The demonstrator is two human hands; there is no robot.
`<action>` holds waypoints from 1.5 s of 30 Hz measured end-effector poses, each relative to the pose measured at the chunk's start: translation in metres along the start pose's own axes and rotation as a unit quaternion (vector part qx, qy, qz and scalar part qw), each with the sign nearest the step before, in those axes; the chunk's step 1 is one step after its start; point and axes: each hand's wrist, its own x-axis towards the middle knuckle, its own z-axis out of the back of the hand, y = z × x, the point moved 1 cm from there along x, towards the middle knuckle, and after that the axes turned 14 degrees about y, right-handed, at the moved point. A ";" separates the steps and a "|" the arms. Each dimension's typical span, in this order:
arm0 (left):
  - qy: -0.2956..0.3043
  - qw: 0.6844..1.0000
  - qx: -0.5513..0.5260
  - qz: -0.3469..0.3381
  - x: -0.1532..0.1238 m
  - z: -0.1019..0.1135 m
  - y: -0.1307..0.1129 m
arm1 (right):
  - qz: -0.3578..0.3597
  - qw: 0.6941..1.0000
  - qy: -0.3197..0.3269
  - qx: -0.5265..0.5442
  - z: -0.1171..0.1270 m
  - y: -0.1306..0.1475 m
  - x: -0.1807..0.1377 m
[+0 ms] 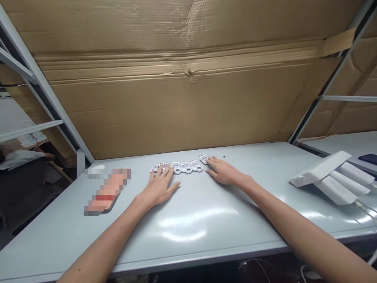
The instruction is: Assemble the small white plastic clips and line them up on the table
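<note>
Crosswise, the white plastic row [182, 167] runs from under the open left hand [160, 186] to the open right hand [224, 172]

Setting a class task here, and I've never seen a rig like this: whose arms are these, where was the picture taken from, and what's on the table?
No machine here: these are a person's own bare arms, seen from a camera worn on their head, looking forward and down. The left hand and right hand lie open on a pale grey table, holding nothing, fingertips at either end of a row of small white pieces. A blurred object and some long white bars lie further out.
</note>
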 end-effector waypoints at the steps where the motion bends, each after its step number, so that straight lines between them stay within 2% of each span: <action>1: 0.005 1.000 -0.001 -0.006 0.000 0.000 -0.001 | 0.002 1.000 0.005 -0.006 0.001 0.002 -0.001; 8: 0.032 0.999 -0.001 -0.020 -0.001 0.000 -0.001 | 0.018 0.998 0.011 -0.058 0.015 0.022 -0.011; 12: 0.025 0.999 0.001 -0.030 -0.001 0.000 -0.001 | -0.029 0.998 -0.047 0.012 0.015 0.008 -0.008; 14: 0.018 0.999 -0.001 -0.037 0.000 0.000 -0.001 | -0.010 0.997 -0.068 0.039 0.011 -0.004 -0.005; 18: 0.000 0.999 -0.008 -0.054 0.000 -0.002 0.002 | 0.076 0.994 -0.047 0.067 0.001 -0.019 0.003; 22: -0.005 0.999 -0.005 -0.054 0.001 -0.003 0.001 | 0.091 0.992 -0.020 0.089 -0.007 -0.018 0.010; 25: 0.001 0.999 -0.005 -0.046 0.000 -0.001 0.000 | 0.092 0.990 -0.027 0.106 -0.009 -0.017 0.012; 32: 0.015 0.999 0.001 -0.038 -0.001 0.000 -0.002 | 0.046 0.991 -0.065 0.110 -0.002 -0.021 0.010; 35: 0.010 0.999 0.000 -0.039 -0.001 0.000 -0.002 | 0.054 0.986 -0.105 0.115 0.005 -0.011 0.006; 37: 0.001 0.999 0.005 -0.040 -0.002 0.000 -0.002 | 0.083 0.984 -0.114 0.111 0.010 0.004 0.000; 42: -0.041 0.996 0.023 -0.074 -0.001 -0.001 -0.001 | 0.217 0.970 -0.066 0.090 0.011 0.050 -0.014; 45: -0.058 0.991 0.024 -0.115 0.000 -0.002 0.001 | 0.226 0.970 -0.044 0.079 0.008 0.062 -0.016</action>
